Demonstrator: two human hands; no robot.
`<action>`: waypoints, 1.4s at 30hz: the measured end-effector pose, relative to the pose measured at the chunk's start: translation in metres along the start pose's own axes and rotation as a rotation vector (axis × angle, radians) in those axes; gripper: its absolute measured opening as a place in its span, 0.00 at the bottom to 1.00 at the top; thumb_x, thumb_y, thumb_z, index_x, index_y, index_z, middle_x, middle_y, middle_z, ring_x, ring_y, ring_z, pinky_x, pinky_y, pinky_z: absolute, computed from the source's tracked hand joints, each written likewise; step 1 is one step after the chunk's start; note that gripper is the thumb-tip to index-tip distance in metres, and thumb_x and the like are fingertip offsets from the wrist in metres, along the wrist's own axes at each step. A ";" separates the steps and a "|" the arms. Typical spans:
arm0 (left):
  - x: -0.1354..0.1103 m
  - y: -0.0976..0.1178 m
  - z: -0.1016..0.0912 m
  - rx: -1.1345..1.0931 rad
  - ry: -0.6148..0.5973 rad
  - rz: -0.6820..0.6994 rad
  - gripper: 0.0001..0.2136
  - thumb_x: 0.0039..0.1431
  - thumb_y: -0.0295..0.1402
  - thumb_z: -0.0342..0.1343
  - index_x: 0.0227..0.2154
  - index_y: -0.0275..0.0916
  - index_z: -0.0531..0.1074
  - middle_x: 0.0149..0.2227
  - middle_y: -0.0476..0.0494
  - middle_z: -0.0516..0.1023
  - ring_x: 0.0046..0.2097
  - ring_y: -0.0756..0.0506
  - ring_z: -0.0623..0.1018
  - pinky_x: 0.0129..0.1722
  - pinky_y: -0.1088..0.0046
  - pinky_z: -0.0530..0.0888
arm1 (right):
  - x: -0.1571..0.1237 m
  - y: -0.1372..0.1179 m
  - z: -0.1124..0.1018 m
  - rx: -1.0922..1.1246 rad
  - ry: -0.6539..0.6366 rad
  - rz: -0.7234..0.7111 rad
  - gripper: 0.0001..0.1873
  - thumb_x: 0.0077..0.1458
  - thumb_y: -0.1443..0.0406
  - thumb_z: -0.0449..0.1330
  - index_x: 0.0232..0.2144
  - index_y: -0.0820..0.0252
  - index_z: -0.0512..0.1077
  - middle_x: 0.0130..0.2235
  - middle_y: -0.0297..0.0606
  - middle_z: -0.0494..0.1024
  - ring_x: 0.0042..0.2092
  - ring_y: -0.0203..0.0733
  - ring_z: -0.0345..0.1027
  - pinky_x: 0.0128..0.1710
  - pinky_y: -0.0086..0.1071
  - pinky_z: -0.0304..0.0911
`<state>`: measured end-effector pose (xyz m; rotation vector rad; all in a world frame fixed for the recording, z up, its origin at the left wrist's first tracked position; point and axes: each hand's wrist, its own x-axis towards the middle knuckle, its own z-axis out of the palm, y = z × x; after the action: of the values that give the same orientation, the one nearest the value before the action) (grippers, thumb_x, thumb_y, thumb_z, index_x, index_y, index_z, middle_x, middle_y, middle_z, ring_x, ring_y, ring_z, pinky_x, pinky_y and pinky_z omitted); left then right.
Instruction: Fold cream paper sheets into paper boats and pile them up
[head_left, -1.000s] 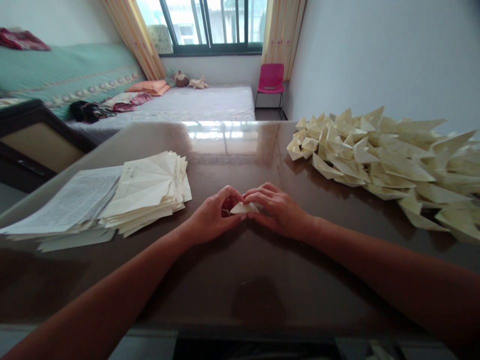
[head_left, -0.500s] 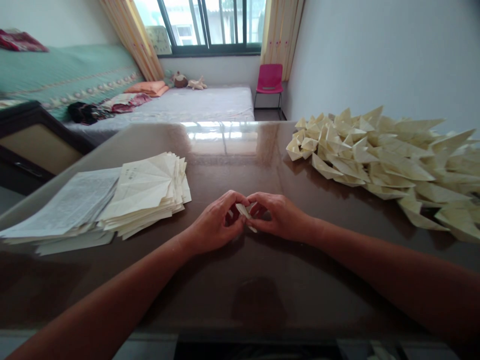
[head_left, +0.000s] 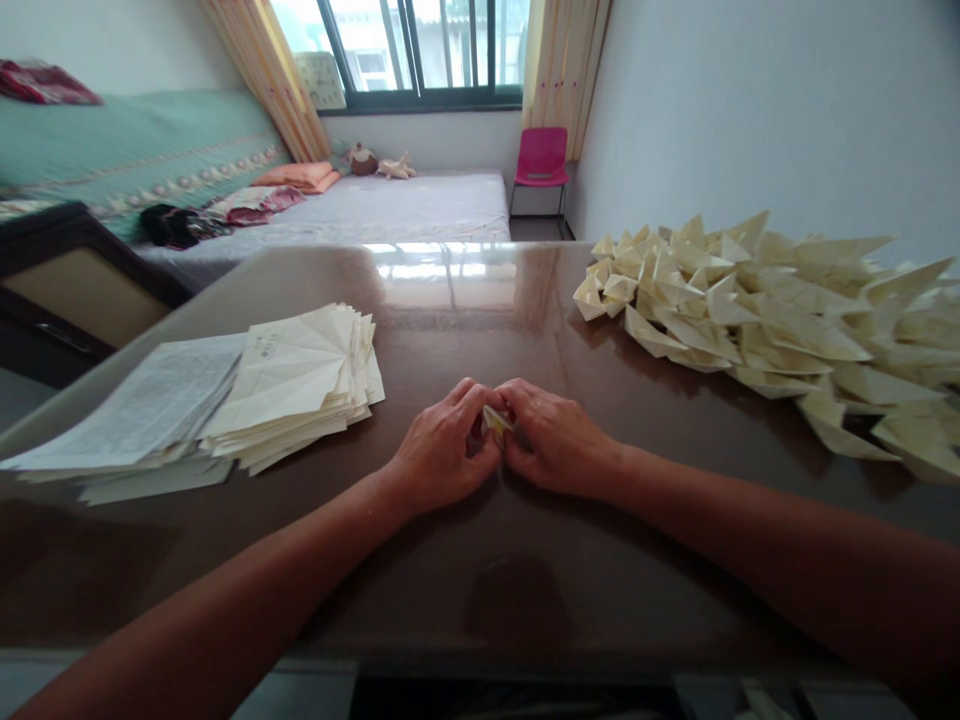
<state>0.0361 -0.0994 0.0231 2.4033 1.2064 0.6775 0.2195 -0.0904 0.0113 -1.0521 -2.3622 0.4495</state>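
Between my two hands, just above the brown tabletop [head_left: 480, 570], is a small piece of folded cream paper [head_left: 496, 423], mostly covered by fingers. My left hand [head_left: 448, 443] pinches it from the left with thumb and fingertips. From the right, my right hand [head_left: 553, 437] grips its other side, thumb below and fingers curled over the top. The two hands touch at the fingertips. How the folds lie inside the fingers is hidden.
Left of my hands lies a stack of creased cream paper sheets [head_left: 292, 370], overlapping a stack of printed sheets [head_left: 135, 405]. A large pile of folded paper pieces [head_left: 757, 310] covers the right side. Beyond the table stand a bed [head_left: 420, 210] and a pink chair [head_left: 541, 160].
My right hand has closed further over the folded paper, and both hands have drawn closer together. The paper has turned, showing a yellowish inner part. The stacks and the pile stay put.
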 end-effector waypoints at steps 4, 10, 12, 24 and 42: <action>0.002 0.005 0.008 0.063 0.055 -0.073 0.06 0.57 0.32 0.50 0.39 0.41 0.64 0.36 0.48 0.67 0.30 0.50 0.70 0.32 0.73 0.68 | 0.001 0.005 0.009 -0.025 0.004 -0.009 0.11 0.52 0.71 0.51 0.40 0.60 0.61 0.39 0.42 0.70 0.39 0.43 0.65 0.40 0.35 0.63; 0.004 0.003 0.015 -0.038 0.095 -0.074 0.08 0.59 0.30 0.49 0.42 0.41 0.62 0.39 0.47 0.65 0.30 0.51 0.70 0.31 0.73 0.69 | 0.003 0.010 0.011 0.055 0.083 0.003 0.09 0.52 0.71 0.52 0.37 0.58 0.60 0.37 0.38 0.68 0.34 0.40 0.63 0.35 0.32 0.61; 0.004 0.003 0.016 -0.057 0.119 -0.069 0.10 0.57 0.28 0.49 0.42 0.41 0.61 0.41 0.46 0.64 0.30 0.51 0.70 0.31 0.73 0.70 | 0.003 0.008 0.011 0.075 0.115 0.000 0.09 0.52 0.71 0.53 0.37 0.58 0.60 0.37 0.38 0.68 0.33 0.39 0.63 0.34 0.32 0.60; 0.008 -0.009 0.018 -0.086 0.151 -0.067 0.12 0.51 0.24 0.49 0.39 0.41 0.61 0.37 0.48 0.63 0.34 0.49 0.68 0.30 0.75 0.67 | 0.003 0.011 0.010 0.037 0.102 0.029 0.13 0.51 0.70 0.53 0.41 0.57 0.61 0.40 0.37 0.69 0.35 0.39 0.65 0.35 0.31 0.59; 0.003 -0.026 0.001 0.137 -0.076 0.111 0.05 0.60 0.29 0.48 0.37 0.42 0.67 0.40 0.47 0.70 0.38 0.48 0.71 0.36 0.75 0.67 | 0.002 0.030 -0.007 0.037 -0.054 -0.085 0.08 0.54 0.70 0.56 0.38 0.56 0.70 0.39 0.34 0.71 0.37 0.35 0.66 0.38 0.27 0.60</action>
<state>0.0213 -0.0824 0.0096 2.6004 1.1290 0.5464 0.2399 -0.0694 0.0033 -0.9301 -2.4257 0.4937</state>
